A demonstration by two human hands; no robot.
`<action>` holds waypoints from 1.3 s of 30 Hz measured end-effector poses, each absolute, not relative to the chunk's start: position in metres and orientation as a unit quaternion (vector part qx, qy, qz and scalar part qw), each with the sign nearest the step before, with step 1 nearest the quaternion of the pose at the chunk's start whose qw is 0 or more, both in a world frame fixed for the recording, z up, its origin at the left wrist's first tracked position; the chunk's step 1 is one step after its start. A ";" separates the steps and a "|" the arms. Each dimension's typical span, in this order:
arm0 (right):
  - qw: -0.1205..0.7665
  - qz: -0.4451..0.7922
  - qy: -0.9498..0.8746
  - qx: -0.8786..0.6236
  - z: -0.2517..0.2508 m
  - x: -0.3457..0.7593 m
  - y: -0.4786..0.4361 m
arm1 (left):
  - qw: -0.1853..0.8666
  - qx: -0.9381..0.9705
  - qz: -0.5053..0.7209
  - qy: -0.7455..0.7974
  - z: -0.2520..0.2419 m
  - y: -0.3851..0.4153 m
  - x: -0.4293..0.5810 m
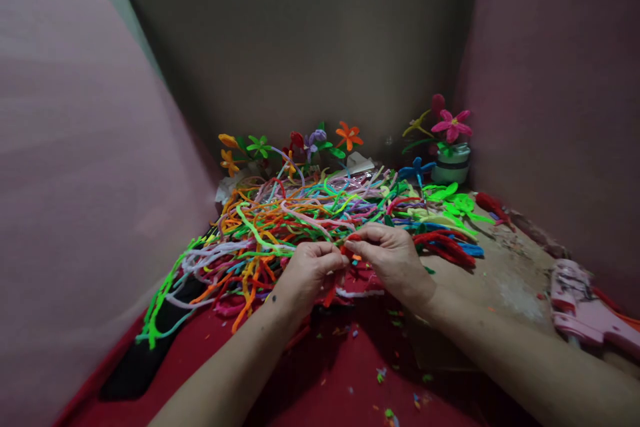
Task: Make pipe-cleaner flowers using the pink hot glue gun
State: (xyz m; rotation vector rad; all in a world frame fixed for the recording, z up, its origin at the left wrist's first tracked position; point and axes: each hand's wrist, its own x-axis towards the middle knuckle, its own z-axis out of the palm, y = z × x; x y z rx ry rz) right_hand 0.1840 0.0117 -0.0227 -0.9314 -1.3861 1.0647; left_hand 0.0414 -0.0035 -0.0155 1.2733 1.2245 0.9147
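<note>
Near the front of a heap of coloured pipe cleaners (300, 207), my two hands meet fingertip to fingertip. My left hand (316, 268) is closed in a pinch on a red pipe cleaner (330, 295), whose end hangs below the fingers. My right hand (393, 259) also pinches, with a bit of red showing at its fingertips; it seems to be the same piece. The fingers partly hide its shape. Beside my right hand lies a bundle of bent red pipe cleaner loops (447, 250).
Pipe-cleaner flowers stand behind the heap, among them an orange flower (349, 136) and a pink flower (453, 125) by a pale pot (451, 163). A pink glue gun (580, 313) lies at right. Coloured clippings dot the red cloth (320, 387). Pink panels flank both sides.
</note>
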 end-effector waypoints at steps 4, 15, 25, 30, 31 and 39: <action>0.528 0.518 -0.555 -0.379 -0.025 0.187 0.015 | 0.563 0.535 0.377 0.505 -0.016 -0.003 0.039; 0.554 0.574 -0.502 -0.334 -0.032 0.187 0.024 | 0.639 0.503 0.356 0.460 -0.014 -0.002 0.033; 0.531 0.643 -0.468 -0.293 -0.036 0.184 0.023 | 0.630 0.484 0.390 0.465 -0.016 -0.003 0.038; 0.503 0.660 -0.460 -0.315 -0.030 0.182 0.019 | 0.624 0.499 0.393 0.455 -0.019 -0.002 0.037; 0.501 0.664 -0.455 -0.318 -0.029 0.182 0.018 | 0.628 0.494 0.395 0.453 -0.019 -0.002 0.037; 0.480 0.690 -0.448 -0.305 -0.035 0.183 0.023 | 0.698 0.430 0.369 0.438 -0.021 0.001 0.035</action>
